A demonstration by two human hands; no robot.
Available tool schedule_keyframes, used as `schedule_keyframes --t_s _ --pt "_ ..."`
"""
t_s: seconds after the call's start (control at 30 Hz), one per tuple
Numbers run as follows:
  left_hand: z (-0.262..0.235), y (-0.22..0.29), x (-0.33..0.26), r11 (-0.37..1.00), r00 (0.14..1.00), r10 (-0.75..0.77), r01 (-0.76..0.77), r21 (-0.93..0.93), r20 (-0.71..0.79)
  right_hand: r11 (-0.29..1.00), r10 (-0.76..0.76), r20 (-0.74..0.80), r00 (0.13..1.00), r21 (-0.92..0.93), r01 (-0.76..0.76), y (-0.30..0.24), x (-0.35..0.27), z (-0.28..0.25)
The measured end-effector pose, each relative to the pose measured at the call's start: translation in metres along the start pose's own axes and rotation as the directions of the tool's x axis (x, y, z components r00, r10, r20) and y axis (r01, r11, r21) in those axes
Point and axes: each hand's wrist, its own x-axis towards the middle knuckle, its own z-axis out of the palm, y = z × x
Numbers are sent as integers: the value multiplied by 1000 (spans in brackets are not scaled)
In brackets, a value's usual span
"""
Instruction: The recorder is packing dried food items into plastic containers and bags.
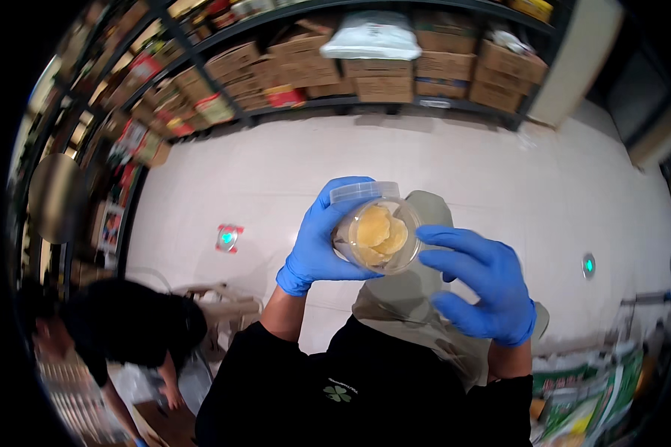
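My left hand (317, 242), in a blue glove, is wrapped round a clear plastic jar (405, 258). The jar's mouth faces up toward me, and several pale yellow, thin, rounded pieces (381, 232) lie inside it. A clear round lid (364, 192) sits at the far edge of the jar, by the fingers of the left hand; whether it is attached I cannot tell. On the right of the jar, my right hand (484, 279), also blue-gloved, has its fingers apart with nothing between them. Its fingertips are close to the jar's rim; contact is unclear.
Shelves with cardboard boxes (384, 88) and a white bag (373, 36) run along the far side and left. At lower left a person in black (134, 324) bends over a cardboard box (168, 422). Green-and-white sacks (585, 395) lie at lower right.
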Motion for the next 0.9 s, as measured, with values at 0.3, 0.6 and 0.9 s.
schedule_keyframes --t_s 0.3,0.6,0.9 --pt "108 -17 67 958 935 117 -18 -287 334 715 459 -53 887 -571 -404 -12 -49 -23" --pt "263 8 91 794 767 212 226 -565 605 463 628 -453 632 -435 -772 -63 -137 -68" --pt "385 101 57 652 461 532 312 -691 711 162 319 -913 254 -211 -964 -182 -283 -33"
